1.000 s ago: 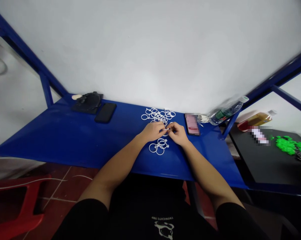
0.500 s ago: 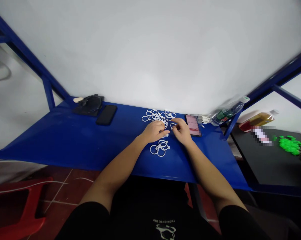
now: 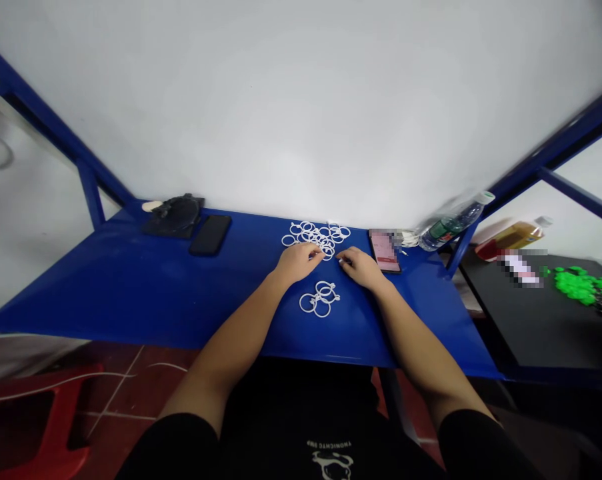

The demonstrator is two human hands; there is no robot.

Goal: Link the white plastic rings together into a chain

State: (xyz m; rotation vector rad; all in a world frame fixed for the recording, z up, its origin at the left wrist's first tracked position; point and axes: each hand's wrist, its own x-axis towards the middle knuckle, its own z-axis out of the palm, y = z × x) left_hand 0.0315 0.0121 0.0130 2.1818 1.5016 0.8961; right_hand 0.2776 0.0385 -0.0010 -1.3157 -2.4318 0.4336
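Observation:
A pile of white plastic rings with small clip-like tabs lies on the blue table near the wall. At the pile's front edge, my left hand has its fingers closed on a white ring. My right hand is a short way to the right, its fingers pinched together. A small white bit shows at its fingertips; the rest of what it holds is hidden. Closer to me, several more white rings lie overlapping in a separate small group.
Right of my right hand lies a phone with a lit screen, then a white cable and a tilted plastic bottle. A dark phone and a black bag lie left. Green pieces sit on the neighbouring dark table.
Both hands have shifted slightly, the right one lower and nearer me. The ring that showed at my right fingertips is now mostly hidden. The near group of rings stays put.

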